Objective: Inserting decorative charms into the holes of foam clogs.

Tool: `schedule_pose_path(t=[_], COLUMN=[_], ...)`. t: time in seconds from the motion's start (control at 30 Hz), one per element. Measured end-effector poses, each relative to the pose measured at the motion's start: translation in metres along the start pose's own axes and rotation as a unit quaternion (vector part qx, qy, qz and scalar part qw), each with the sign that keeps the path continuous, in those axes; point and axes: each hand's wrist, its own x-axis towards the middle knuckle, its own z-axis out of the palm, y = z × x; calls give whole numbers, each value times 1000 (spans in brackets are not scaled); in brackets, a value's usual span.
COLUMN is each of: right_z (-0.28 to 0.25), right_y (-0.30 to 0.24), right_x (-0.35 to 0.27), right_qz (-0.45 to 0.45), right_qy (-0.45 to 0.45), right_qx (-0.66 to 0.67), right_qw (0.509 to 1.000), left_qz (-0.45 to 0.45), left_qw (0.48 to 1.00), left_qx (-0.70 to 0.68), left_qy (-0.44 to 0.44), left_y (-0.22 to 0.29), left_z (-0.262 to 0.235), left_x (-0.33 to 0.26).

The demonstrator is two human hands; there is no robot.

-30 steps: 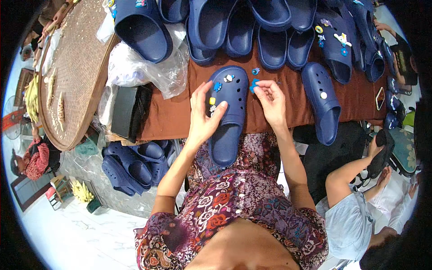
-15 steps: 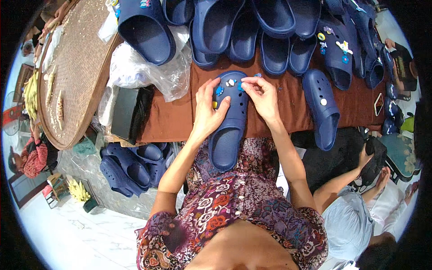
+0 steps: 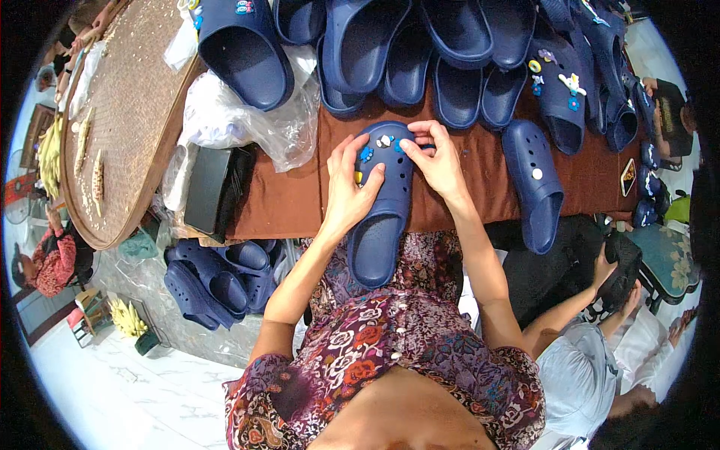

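Note:
A navy clog (image 3: 386, 191) lies with its toe on the brown cloth and its heel toward my lap. My left hand (image 3: 352, 184) is closed around the clog's left side, thumb on the upper. On the toe sit a blue charm (image 3: 366, 154), a black-and-white charm (image 3: 385, 141) and a yellow charm (image 3: 358, 177), the last partly covered by my fingers. My right hand (image 3: 435, 161) is closed at the toe's right side, its thumb pressing a small blue shoe charm (image 3: 400, 145). To the right, another navy clog (image 3: 534, 187) carries one white round charm.
Navy clogs (image 3: 360, 45) crowd the far side of the brown cloth (image 3: 289, 199). A woven tray (image 3: 127, 112), plastic bags (image 3: 247, 105) and a black box (image 3: 214, 187) stand left. More clogs (image 3: 217, 281) sit lower left. A person's arm (image 3: 566, 300) is at right.
My right fingers have shifted from a fingertip pinch at the blue charm to thumb on it, fingers bent beside the toe. The left hand keeps its hold on the clog.

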Motion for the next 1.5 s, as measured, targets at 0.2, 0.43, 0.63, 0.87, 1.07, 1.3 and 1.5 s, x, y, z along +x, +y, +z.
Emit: schedule_pose_path(t=[0.2,0.43,0.63,0.87,1.07,1.3,1.5], right_z=[-4,-7,-17,-16,-22,-14,-13], right_y=[2,2,-10,-3,-5,0,2], right_x=[5,14,26,35,24,21,30], right_qz=[-5,-3,-19,-77,69,75,49], right_qy=[-54,-139,-228,-219,-216,-192,-176], right_qx=[6,-14,-23,-78,149,148,61], right_qw=[999,990,973,969,962,967,981], left_qz=[-2,2,-1,-3,-1,4,13], left_qw=[1000,1000,1000,999,999,999,999], left_qx=[-15,-21,-27,-44,-46,-34,-47], left_qy=[6,11,13,11,20,21,19], left_y=[-4,-6,-9,-11,-5,-7,-14], left_z=[2,3,3,4,4,3,5], left_x=[0,1,0,2,-1,0,5])
